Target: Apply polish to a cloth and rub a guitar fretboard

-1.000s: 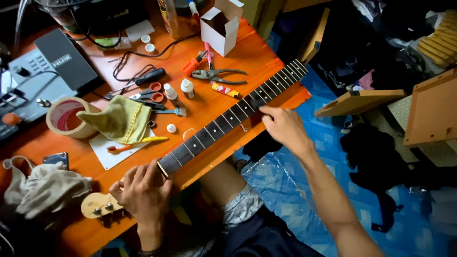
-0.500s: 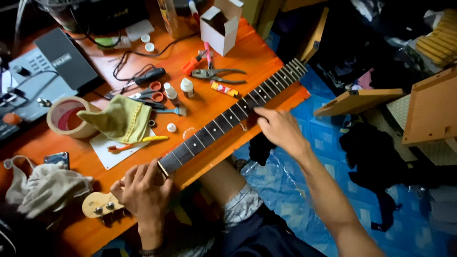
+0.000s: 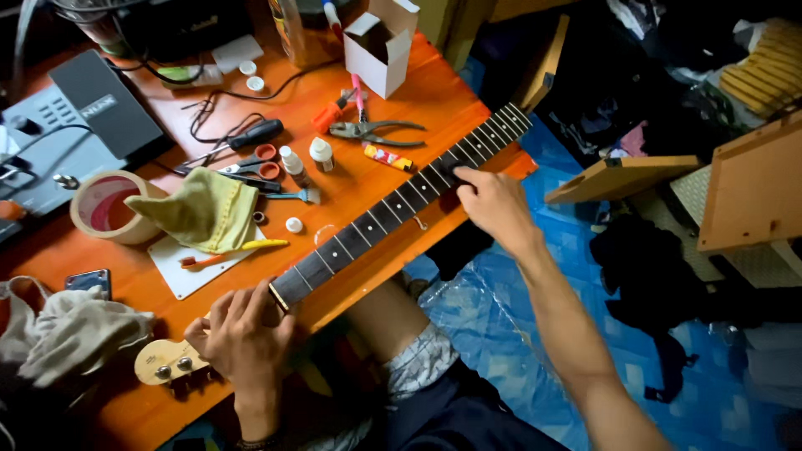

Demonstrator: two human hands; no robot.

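A guitar neck (image 3: pixel 393 205) lies slantwise across the glossy orange wooden counter (image 3: pixel 434 108), its dark fretboard crossed by thin bright metal frets. The left hand (image 3: pixel 242 334) is curled around the neck at the nut, just above the pale headstock (image 3: pixel 159 363) with its round metal tuners. The right hand (image 3: pixel 493 205) rests on the neck's upper frets, fingers bent and fingertips pressed to the fretboard — whether it truly grips the edge is hard to tell.

Beside the neck lie grey steel pliers (image 3: pixel 368 131), two small white-capped bottles (image 3: pixel 322 154), orange-handled scissors (image 3: pixel 251 163) and a black-handled screwdriver (image 3: pixel 251 135). A soft yellow-green cloth (image 3: pixel 205 209) lies rumpled on a flat white card (image 3: pixel 188 271), next to a thick roll of tape (image 3: pixel 104 205). An open white cardboard box (image 3: pixel 380 50) stands farther back — square and matte.
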